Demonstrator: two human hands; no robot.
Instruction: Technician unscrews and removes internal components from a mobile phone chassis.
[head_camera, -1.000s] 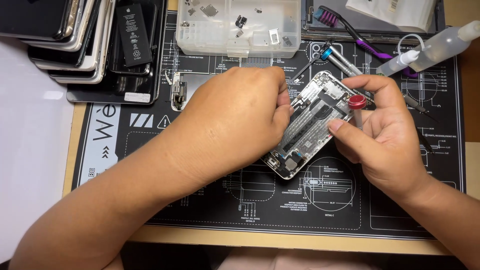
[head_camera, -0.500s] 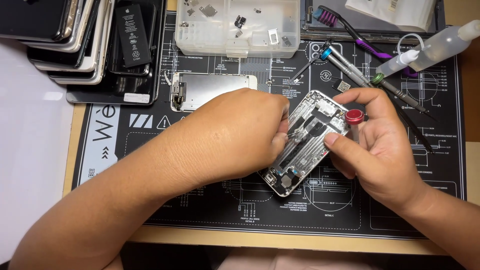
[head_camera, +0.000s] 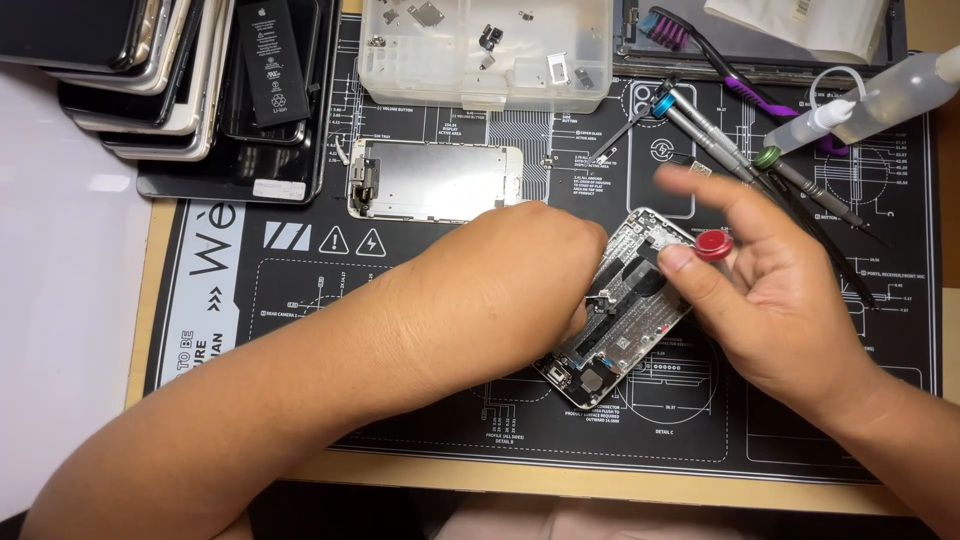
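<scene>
One opened phone chassis (head_camera: 620, 310) (silver, tilted)

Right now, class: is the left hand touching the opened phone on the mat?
Touching. The head view shows the left hand with its fingers pressed onto the opened phone, holding it on the mat.

Two hands at work: left hand (head_camera: 500, 290), right hand (head_camera: 780, 300). One opened phone body (head_camera: 625, 310) between them. One red-capped screwdriver (head_camera: 713, 244). Two more screwdrivers: one blue-capped (head_camera: 662, 103), one green-capped (head_camera: 768, 157). One screen panel (head_camera: 435, 180), face down. One clear parts box (head_camera: 485, 55). One loose battery (head_camera: 270, 60). One purple brush (head_camera: 700, 45). One squeeze bottle (head_camera: 880, 100). One black mat (head_camera: 300, 270). Phone stack (head_camera: 120, 80) at top left: count unclear.
</scene>
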